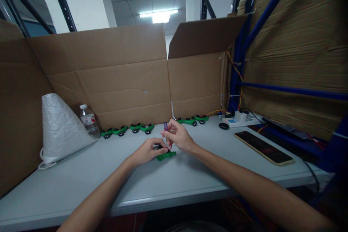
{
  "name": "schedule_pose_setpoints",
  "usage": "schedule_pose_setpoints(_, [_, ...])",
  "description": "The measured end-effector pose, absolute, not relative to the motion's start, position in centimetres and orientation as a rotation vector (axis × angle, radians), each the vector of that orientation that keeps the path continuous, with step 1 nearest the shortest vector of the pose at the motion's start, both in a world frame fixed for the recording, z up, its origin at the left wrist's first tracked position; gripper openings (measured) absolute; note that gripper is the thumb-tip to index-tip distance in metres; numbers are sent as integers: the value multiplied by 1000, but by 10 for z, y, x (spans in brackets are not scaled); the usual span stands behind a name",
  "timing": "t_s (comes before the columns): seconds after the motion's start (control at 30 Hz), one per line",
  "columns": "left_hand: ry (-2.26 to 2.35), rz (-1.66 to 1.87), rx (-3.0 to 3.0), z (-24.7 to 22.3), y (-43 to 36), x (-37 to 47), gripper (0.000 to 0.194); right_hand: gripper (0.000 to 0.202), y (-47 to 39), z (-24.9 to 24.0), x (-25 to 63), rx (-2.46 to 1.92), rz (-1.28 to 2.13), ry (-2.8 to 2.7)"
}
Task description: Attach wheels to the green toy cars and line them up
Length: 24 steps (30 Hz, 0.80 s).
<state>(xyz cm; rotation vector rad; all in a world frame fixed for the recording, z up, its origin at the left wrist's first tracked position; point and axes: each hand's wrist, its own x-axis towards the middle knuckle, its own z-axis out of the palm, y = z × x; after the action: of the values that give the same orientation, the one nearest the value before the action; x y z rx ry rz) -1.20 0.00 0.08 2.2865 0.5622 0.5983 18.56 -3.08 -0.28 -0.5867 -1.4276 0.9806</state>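
Near the middle of the table, my left hand (151,150) is closed on a green toy car (166,155), its fingertips on the car's dark top. Part of that car is hidden under the fingers. Just above it, my right hand (179,137) pinches a small screwdriver (165,126) with a purple handle. The screwdriver stands roughly upright, its shaft running down toward the car. Where the tip meets the car is too small and covered to make out.
Green toy cars with black wheels (141,128) line the cardboard wall (122,87), and more toy cars (191,120) stand farther right. A white bag (61,130) and a water bottle (89,121) are at left. A phone (263,147) and a power strip (240,119) lie at right.
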Motion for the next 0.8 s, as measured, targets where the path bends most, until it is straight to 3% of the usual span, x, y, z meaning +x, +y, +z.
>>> schedule_pose_setpoints(0.2, [551, 598, 2281, 4, -3, -11, 37, 51, -43, 12, 193, -498, 1162, -1542])
schedule_pose_setpoints(0.4, [530, 587, 2301, 4, -3, -10, 36, 39, -43, 13, 196, -452, 1308, -1524])
schedule_pose_setpoints(0.8, [556, 589, 2303, 2, -1, -10, 36, 40, -33, -3, 186, -631, 847, -1425])
